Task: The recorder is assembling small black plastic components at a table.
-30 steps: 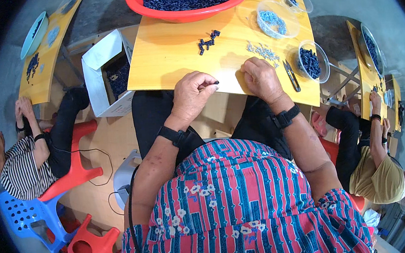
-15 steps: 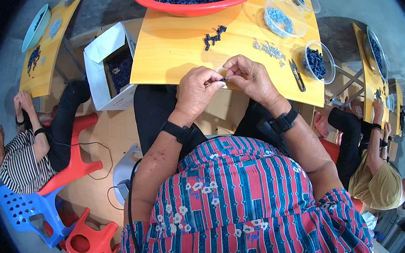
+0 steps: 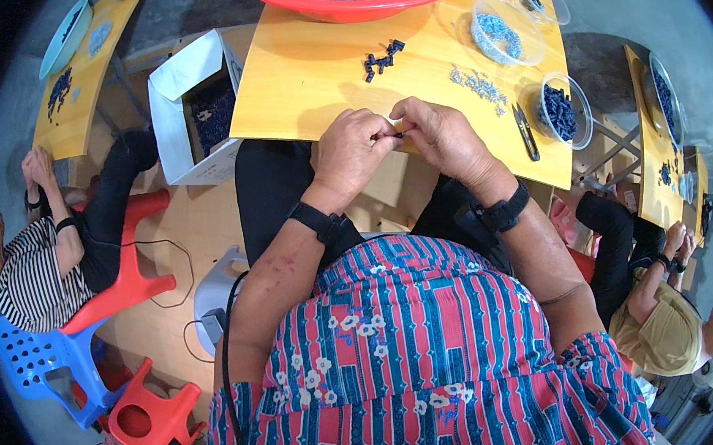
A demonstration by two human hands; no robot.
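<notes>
A small dark piece (image 3: 400, 135) is pinched between the thumb and forefinger of the left hand (image 3: 352, 151), just off the near edge of the counter (image 3: 302, 83). The thumb and forefinger of the right hand (image 3: 447, 138) are held at the other end of the piece; whether anything is gripped between them cannot be told, as the spot is small and partly covered by the fingers. A black strap (image 3: 316, 220) is worn on the left wrist, and a similar one is worn on the right.

Beyond the hands, a loose cluster of dark pieces (image 3: 383, 59) is spread on the yellow counter. To its right, small clear bits (image 3: 479, 86) are scattered, and a pair of snips (image 3: 527, 132) is laid just beside a clear tub (image 3: 588, 122) filled with more dark pieces. Farther back, pale blue bits are held in a clear bowl (image 3: 533, 33). At the far edge, a red basin (image 3: 355, 9) is heaped with dark pieces.

To the left of the counter, an open white box (image 3: 212, 167) is placed, with dark pieces seen inside. Farther out, a co-worker in a striped top (image 3: 39, 280) is seated at the left, and another in a tan top (image 3: 662, 327) at the right.
</notes>
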